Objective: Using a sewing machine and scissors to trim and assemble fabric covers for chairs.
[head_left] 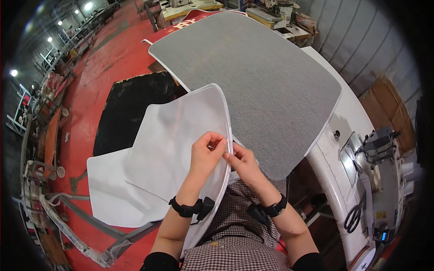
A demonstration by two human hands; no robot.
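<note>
A white fabric-like panel (174,135) with a white bound edge hangs in front of me, its edge running from a raised far corner down toward my lap. My left hand (207,156) is closed in a pinch on that edge. Just to the right, my right hand (246,166) pinches the same edge, thumb toward the left fingertips. The panel's other part folds out to the lower left. Beyond my right hand lies a large grey textured mat (257,81) with white edging, partly over the white table. Whether a small thing sits between my fingertips cannot be made out.
A sewing machine (384,176) stands on the white table (323,151) at right, with black-handled scissors (353,218) nearby. A black board (131,108) lies left, above the red floor (83,117). Metal frame bars (97,221) run at lower left. Cardboard (384,106) leans against the wall.
</note>
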